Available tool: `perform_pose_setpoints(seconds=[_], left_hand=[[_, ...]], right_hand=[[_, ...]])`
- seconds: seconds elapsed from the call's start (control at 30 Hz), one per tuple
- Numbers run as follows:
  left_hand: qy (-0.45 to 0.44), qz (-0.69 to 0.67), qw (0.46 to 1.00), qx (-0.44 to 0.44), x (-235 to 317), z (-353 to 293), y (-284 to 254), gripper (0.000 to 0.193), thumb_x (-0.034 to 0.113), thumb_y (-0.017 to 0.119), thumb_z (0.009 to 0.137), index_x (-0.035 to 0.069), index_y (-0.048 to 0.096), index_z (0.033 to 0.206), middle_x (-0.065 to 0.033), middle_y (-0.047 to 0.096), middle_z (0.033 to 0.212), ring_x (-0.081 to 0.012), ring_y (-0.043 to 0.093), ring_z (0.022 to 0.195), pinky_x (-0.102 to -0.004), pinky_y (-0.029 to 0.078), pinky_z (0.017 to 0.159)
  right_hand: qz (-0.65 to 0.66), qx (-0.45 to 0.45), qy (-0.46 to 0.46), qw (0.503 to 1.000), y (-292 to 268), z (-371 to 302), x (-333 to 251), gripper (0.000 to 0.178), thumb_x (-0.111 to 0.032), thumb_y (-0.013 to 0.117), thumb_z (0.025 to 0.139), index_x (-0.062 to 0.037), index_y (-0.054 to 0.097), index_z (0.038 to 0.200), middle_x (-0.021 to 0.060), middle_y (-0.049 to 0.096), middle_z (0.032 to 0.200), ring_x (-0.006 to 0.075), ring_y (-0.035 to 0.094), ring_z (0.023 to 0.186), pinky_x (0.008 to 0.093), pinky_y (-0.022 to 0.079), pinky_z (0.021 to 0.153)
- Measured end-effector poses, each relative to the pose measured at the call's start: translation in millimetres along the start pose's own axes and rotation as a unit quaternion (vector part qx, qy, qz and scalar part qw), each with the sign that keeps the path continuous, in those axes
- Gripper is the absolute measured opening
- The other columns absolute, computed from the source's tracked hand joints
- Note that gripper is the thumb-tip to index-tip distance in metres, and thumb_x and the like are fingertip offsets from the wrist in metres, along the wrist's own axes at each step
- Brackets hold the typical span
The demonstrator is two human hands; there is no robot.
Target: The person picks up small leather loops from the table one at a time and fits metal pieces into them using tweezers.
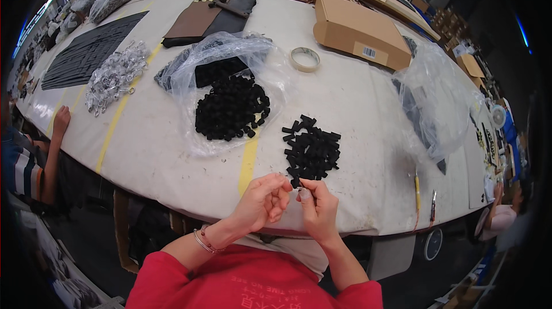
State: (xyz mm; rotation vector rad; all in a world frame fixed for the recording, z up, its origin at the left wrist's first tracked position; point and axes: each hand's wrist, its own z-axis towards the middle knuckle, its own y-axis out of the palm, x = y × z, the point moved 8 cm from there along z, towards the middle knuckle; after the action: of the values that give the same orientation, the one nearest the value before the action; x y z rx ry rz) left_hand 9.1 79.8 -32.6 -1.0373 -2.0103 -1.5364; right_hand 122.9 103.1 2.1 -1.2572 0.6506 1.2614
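Observation:
My right hand [318,210] is closed in a pinch, thumb against forefinger, on a small black piece [295,183] at the near end of a loose pile. My left hand [264,201] is beside it with curled fingers, its fingertips close to the same piece; whatever they grip, if anything, is hidden. The pile of short black fabric-like tubes [313,151] spreads just beyond both hands. Farther left, an open clear plastic bag [198,99] holds a larger heap of black rolled pieces [230,108].
A tape roll [305,60] and a cardboard box [362,30] stand beyond the pile. Wrapped metal clasps [117,76] and dark strips [92,47] lie left. Right are a plastic bag [440,99], a yellow-handled tool [417,191] and a slim tool [433,205]. Another person's arm [57,136] rests at the left edge.

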Motion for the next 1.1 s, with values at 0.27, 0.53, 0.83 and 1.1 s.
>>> perform_pose_setpoints(seconds=[0.27,0.53,0.83,1.1], left_hand=[[-0.198,-0.25,0.945,-0.081,-36.6,-10.0,13.2,0.027,0.025,0.042,0.085,0.001,0.055,0.081,-0.0052,0.05,0.057,-0.0085,0.036,0.037,-0.0199,0.03,0.033],[-0.116,-0.194,0.974,0.006,-24.8,-10.4,8.3,0.016,0.019,0.05,0.078,0.004,0.051,0.072,-0.0044,0.047,0.05,-0.0092,0.032,0.033,-0.021,0.027,0.031],[0.025,-0.223,0.972,0.075,45.2,27.5,-47.1,0.02,0.024,0.047,0.084,0.006,0.051,0.076,-0.0037,0.051,0.054,-0.009,0.035,0.035,-0.0207,0.027,0.034],[0.011,0.047,0.999,0.004,25.0,18.4,-12.3,0.014,0.013,0.047,0.084,0.002,0.055,0.082,-0.0035,0.053,0.059,-0.0073,0.042,0.04,-0.0207,0.035,0.037]], right_hand=[[-0.142,0.023,-0.163,0.976,2.8,-8.7,-19.5,0.014,0.001,0.055,0.073,-0.001,0.056,0.087,0.0115,0.057,0.067,0.0235,0.055,0.053,0.0301,0.042,0.047],[0.305,-0.006,0.145,0.941,19.3,-16.0,9.8,0.019,0.0,0.05,0.079,-0.0017,0.04,0.095,0.0056,0.054,0.066,0.0056,0.043,0.049,0.0182,0.034,0.044],[-0.198,0.041,0.117,0.972,-73.6,31.4,37.2,0.015,-0.008,0.056,0.072,-0.0006,0.053,0.085,0.007,0.053,0.054,0.0147,0.049,0.048,0.0255,0.037,0.047],[-0.247,0.019,0.101,0.964,-76.8,38.1,51.9,0.009,-0.009,0.053,0.07,-0.0003,0.054,0.073,0.0093,0.055,0.055,0.0201,0.051,0.047,0.0304,0.039,0.048]])
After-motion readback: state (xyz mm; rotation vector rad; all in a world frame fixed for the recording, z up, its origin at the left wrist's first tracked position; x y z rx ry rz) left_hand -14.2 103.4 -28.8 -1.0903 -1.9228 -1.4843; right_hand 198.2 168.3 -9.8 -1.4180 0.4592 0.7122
